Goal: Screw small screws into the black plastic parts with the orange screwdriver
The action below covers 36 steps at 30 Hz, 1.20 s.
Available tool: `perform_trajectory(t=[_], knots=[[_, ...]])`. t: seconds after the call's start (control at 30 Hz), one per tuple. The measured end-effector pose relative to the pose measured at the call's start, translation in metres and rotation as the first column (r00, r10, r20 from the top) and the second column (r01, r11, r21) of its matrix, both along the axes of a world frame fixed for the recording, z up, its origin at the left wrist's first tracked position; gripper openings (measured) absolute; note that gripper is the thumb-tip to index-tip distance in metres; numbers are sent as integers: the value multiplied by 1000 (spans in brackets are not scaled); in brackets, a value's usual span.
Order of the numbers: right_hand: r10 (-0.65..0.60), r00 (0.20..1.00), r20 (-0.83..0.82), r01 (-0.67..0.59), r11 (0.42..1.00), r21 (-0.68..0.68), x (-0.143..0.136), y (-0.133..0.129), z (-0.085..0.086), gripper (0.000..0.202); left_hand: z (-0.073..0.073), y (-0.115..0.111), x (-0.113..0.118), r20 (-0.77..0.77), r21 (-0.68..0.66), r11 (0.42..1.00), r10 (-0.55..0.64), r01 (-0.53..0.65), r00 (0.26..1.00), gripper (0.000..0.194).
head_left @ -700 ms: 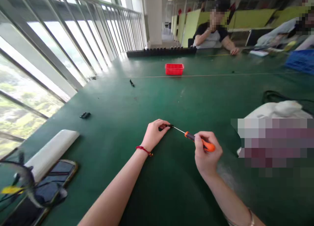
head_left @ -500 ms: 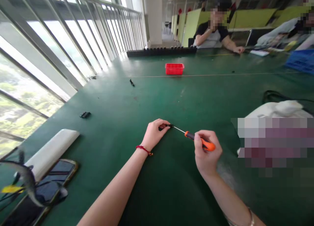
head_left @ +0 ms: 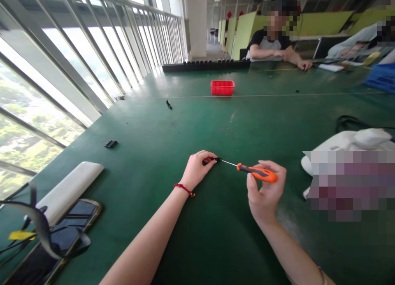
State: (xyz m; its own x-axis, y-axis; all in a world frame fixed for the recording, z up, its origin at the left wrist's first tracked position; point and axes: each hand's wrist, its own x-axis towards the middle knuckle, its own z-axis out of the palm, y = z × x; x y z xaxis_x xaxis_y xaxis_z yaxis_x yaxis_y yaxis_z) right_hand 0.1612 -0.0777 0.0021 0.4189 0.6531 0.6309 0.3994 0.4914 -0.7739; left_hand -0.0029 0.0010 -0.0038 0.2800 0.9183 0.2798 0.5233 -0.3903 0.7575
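My left hand is closed on a small black part, pinching it low over the green table. Its exact kind is too small to make out, and the fingers cover much of it. In my right hand is a screwdriver with an orange and dark grey handle, held between thumb and fingers. The thin metal shaft points left, and its tip meets the right end of the black part.
Ahead stands a red bin. Small black pieces lie at left, near a white bar-shaped object, a phone and a strap. A white cloth-like bundle lies right. A person sits across the table.
The fingers of my right hand have loosened and spread along the screwdriver handle, whose angle is flatter. My left hand keeps its pinch. The view has shifted slightly; the person opposite has lowered a hand.
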Motion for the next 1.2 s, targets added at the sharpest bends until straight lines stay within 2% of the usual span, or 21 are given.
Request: perform_trajectory(t=[0.07, 0.23, 0.4, 0.47, 0.6, 0.67, 0.83, 0.9, 1.03, 1.1, 1.2], knots=[[16, 1000, 3, -16, 1000, 10, 1, 1, -2, 34, 1, 0, 0, -1, -10, 1000, -1, 1, 1000, 12], [58, 996, 69, -51, 994, -101, -1, -4, -1, 14, 2, -1, 0, -1, -2, 1000, -7, 7, 1000, 12], [30, 999, 33, -31, 999, 13, -3, -2, -1, 37, 0, -1, 0, 9, -6, 1000, -2, 2, 1000, 12], [34, 999, 28, -34, 999, 18, -1, -1, -2, 39, 0, 0, 0, 12, -10, 1000, -3, 3, 1000, 12], [17, 993, 114, -5, 994, -110, 1, -3, -3, 14, -1, 0, -1, 23, -18, 1000, -3, 3, 1000, 13], [3, 991, 135, 13, 993, -119, 0, -4, -1, 6, -2, 0, -1, 24, -20, 1000, -1, 2, 1000, 13], [-16, 999, 42, 16, 1000, 10, 0, -1, 0, 27, -3, 0, -2, 24, -15, 1000, -7, 8, 1000, 13], [-4, 999, 48, 4, 1000, -9, 0, -1, 0, 27, -3, 0, -2, 19, -14, 1000, -8, 9, 1000, 13], [0, 994, 105, 15, 990, -138, -2, -4, 0, 6, -5, 0, -2, 25, -13, 1000, -8, 8, 1000, 13], [9, 997, 74, 1, 991, -134, -4, -5, 1, 9, -5, 0, -2, 32, -17, 1000, -5, 5, 999, 13], [-25, 1000, 19, 26, 998, -50, -4, -1, 0, 26, -4, 0, -2, 29, -27, 1000, -1, 2, 1000, 14]])
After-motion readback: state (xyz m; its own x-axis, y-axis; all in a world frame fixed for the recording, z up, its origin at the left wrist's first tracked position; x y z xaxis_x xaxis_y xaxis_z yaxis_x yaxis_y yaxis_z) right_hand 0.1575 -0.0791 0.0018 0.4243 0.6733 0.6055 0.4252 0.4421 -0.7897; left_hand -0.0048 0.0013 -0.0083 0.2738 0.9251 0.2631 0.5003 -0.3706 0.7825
